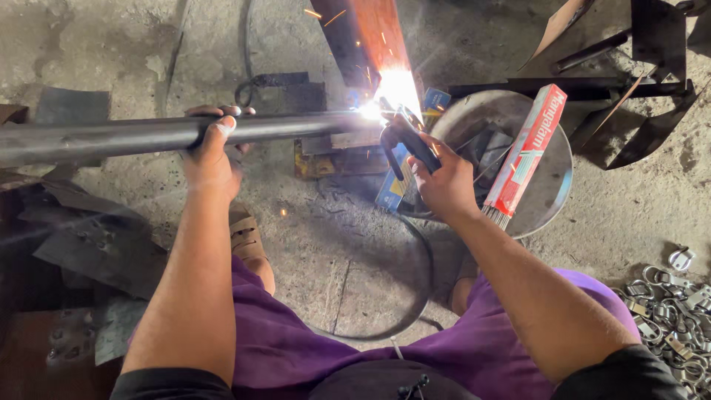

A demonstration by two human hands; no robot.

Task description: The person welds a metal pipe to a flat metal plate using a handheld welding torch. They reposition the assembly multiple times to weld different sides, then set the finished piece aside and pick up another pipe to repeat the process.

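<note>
Pipe (111, 137) runs left-right across floor (355, 259), left hand (211, 152) wrapped round its mid-length; looks heavy, stiff, prob hot nr arc (385, 96). Right hand (444, 181) clamped on electrode holder (407, 137) at pipe end. Hands apart. Red electrode box (526, 152) just right of right hand.

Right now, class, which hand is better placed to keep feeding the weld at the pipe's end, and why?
Right. The right hand already holds the electrode holder at the bright arc. The left hand is wrapped round the steel pipe, steadying it farther back.
</note>
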